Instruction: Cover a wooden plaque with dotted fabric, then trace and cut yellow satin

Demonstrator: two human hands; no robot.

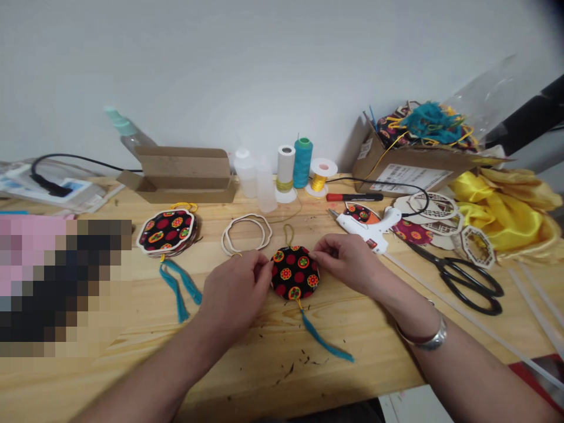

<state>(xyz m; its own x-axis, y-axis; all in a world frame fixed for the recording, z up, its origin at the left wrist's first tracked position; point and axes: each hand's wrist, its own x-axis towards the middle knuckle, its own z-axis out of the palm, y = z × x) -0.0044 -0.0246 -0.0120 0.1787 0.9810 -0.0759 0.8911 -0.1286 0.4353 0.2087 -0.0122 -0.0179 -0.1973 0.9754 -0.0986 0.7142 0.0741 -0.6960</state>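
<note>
The left hand (237,286) and right hand (346,257) pinched opposite edges of the flower-print fabric pendant (294,274), which lay between them on the wooden surface (229,367). It looked light and fairly stiff, best held by its rim; the teal tassel (325,341) seemed limp and easily snagged.

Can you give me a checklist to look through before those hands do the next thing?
1. Left hand at the flowered pad's edge: ok.
2. Right hand at the opposite edge: ok.
3. Pad's blue tassel clear of both hands: ok.
4. Scissors out from under the hands: ok.
5. Glue gun cool: cannot tell.
6. Dark scraps swept away: not ok.
</note>
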